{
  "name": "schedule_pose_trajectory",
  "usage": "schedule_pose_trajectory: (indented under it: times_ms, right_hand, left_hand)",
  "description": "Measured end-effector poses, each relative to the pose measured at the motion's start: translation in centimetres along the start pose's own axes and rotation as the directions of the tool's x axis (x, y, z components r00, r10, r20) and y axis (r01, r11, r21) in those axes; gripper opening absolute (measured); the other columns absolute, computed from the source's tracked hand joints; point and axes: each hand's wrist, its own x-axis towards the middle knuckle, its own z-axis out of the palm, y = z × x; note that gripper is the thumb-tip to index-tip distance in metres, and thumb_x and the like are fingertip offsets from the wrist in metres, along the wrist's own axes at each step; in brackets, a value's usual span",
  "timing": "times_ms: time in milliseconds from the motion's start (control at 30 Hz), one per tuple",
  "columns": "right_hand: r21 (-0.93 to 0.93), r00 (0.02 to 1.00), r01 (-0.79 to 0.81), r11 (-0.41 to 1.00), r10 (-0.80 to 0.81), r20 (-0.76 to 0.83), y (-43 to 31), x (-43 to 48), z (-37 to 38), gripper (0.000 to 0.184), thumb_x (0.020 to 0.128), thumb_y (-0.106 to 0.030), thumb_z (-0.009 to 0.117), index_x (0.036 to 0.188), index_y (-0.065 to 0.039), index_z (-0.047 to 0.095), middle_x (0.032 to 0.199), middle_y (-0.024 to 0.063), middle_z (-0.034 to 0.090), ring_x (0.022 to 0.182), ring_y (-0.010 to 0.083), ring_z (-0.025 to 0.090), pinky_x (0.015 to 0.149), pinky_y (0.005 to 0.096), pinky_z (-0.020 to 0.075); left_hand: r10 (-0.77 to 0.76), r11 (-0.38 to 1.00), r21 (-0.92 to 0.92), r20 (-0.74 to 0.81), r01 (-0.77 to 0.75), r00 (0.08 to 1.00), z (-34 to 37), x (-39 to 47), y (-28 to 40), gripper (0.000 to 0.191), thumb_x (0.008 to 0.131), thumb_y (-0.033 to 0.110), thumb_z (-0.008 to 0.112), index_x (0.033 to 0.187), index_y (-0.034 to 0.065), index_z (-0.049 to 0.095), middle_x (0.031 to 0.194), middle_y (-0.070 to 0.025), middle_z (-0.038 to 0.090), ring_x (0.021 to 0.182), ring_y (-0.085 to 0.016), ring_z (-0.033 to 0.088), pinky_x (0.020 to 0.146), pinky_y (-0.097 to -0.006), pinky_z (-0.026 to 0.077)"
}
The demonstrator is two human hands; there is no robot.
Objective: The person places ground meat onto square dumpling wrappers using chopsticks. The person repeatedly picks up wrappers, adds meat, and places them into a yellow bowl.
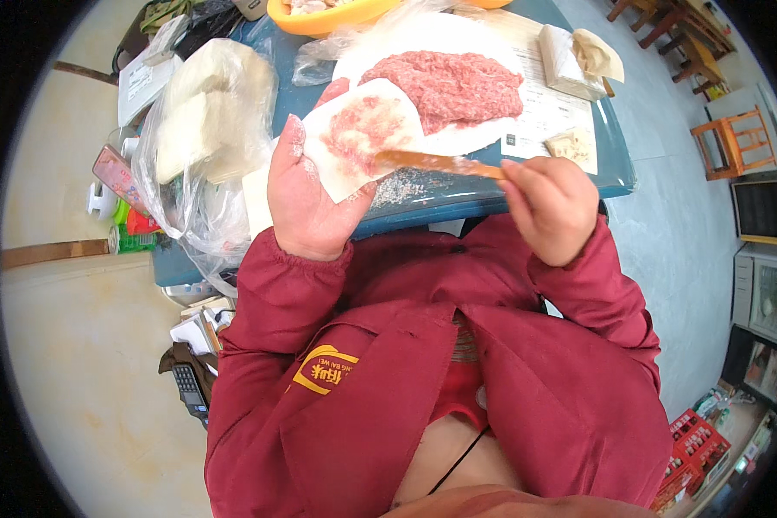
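Note:
On my raised left hand (317,220) lies a square dough wrapper (324,169), its middle smeared with a thin layer of minced meat. My right hand (550,204) grips one end of a flat wooden spatula (434,163). The spatula's other end touches the lower right part of the wrapper and carries bits of meat. A large mound of raw minced meat (453,87) rests on white sheeting (356,65) just behind the wrapper. Pale crumbs or flour (398,188) are scattered on the table between my hands.
At the left, a clear plastic bag (213,116) holds stacked wrappers. A yellow basin (337,16) stands at the back of the blue table (615,149). A tissue pack (566,65) and a small beige piece (570,144) lie on printed paper at the right. A phone (120,175) is at far left.

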Motion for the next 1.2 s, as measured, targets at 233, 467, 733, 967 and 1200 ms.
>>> schedule_pose_trajectory:
  times_ms: [233, 467, 733, 967, 1200]
  right_hand:
    - [0.086, 0.939, -0.313, 0.946, 0.295, 0.177, 1.2, -1.4, 1.0, 0.007, 0.080, -0.008, 0.074, 0.085, -0.004, 0.071, 0.073, 0.0125, 0.064, 0.065, 0.0299, 0.064, 0.059, 0.0389, 0.0504]
    - [0.190, 0.970, -0.234, 0.953, 0.218, 0.102, -2.2, 1.4, 2.9, 0.009, 0.083, -0.011, 0.074, 0.081, -0.005, 0.068, 0.070, 0.0121, 0.063, 0.063, 0.0308, 0.063, 0.058, 0.0391, 0.0497]
    - [0.223, 0.971, -0.231, 0.947, 0.212, 0.109, -2.4, -0.7, 3.6, 0.007, 0.083, -0.010, 0.073, 0.084, -0.005, 0.067, 0.072, 0.0123, 0.063, 0.066, 0.0322, 0.063, 0.059, 0.0397, 0.0498]
    - [0.081, 1.000, -0.007, 0.997, 0.006, 0.013, -1.5, -1.3, 3.0, 0.010, 0.079, -0.009, 0.075, 0.085, -0.006, 0.068, 0.071, 0.0093, 0.061, 0.064, 0.0302, 0.061, 0.057, 0.0396, 0.0486]
    - [0.114, 0.992, -0.076, 0.991, 0.064, 0.107, -1.2, 1.1, 1.5, 0.011, 0.077, -0.010, 0.077, 0.083, -0.005, 0.068, 0.070, 0.0094, 0.061, 0.063, 0.0293, 0.061, 0.056, 0.0388, 0.0486]
  left_hand:
    - [0.041, 0.999, 0.034, 0.012, -0.042, 0.999, 0.6, 0.1, 1.3, 0.059, 0.105, 0.040, 0.029, 0.149, 0.0006, 0.034, 0.150, -0.0158, 0.044, 0.136, -0.031, 0.046, 0.113, -0.0453, 0.037]
    - [0.238, 0.921, 0.349, -0.144, -0.175, 0.961, 0.8, -0.3, -1.6, 0.049, 0.107, 0.032, 0.036, 0.137, -0.0049, 0.046, 0.131, -0.0166, 0.058, 0.120, -0.029, 0.057, 0.105, -0.0400, 0.044]
    - [0.032, 0.969, 0.247, -0.107, -0.004, 0.994, -0.7, 0.1, -0.8, 0.032, 0.104, 0.018, 0.047, 0.130, -0.0016, 0.047, 0.099, -0.0078, 0.060, 0.098, -0.027, 0.060, 0.092, -0.0385, 0.050]
    - [0.159, 0.922, 0.373, -0.133, -0.099, 0.978, -0.9, 0.5, -0.8, 0.023, 0.104, 0.017, 0.048, 0.116, -0.0008, 0.055, 0.097, -0.0090, 0.062, 0.092, -0.024, 0.064, 0.084, -0.0355, 0.050]
    - [0.333, 0.852, 0.441, -0.038, -0.283, 0.942, -0.2, -0.1, -1.8, 0.029, 0.106, 0.026, 0.045, 0.110, 0.0001, 0.055, 0.107, -0.0139, 0.061, 0.100, -0.024, 0.059, 0.096, -0.0380, 0.045]
